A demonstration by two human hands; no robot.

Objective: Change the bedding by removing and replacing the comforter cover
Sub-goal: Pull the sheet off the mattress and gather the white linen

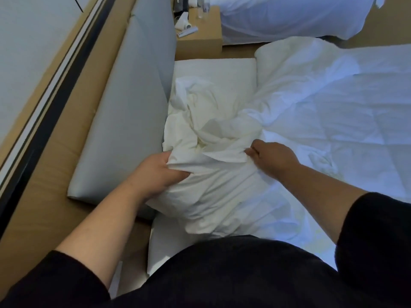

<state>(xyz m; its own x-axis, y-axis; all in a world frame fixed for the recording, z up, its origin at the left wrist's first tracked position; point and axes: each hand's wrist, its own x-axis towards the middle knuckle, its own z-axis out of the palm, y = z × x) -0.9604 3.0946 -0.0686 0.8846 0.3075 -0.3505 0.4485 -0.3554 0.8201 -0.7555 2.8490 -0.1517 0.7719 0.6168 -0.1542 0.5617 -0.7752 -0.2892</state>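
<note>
A white comforter cover (206, 121) lies bunched and wrinkled at the head of the bed, against the headboard. A quilted white comforter (333, 112) spreads over the bed to the right of it. My left hand (155, 172) grips a bundle of the cover's cloth at its near left corner. My right hand (273, 156) pinches a fold of the cover's edge a little to the right, where cover and comforter meet. Both forearms reach in from the bottom, sleeves pushed up.
A grey padded headboard (133, 107) runs along the left on a tan wall panel. A wooden nightstand (204, 30) with bottles and small items stands beyond the bed. A second bed with white bedding (289, 14) is at the top right. The mattress sheet (213, 67) shows near the headboard.
</note>
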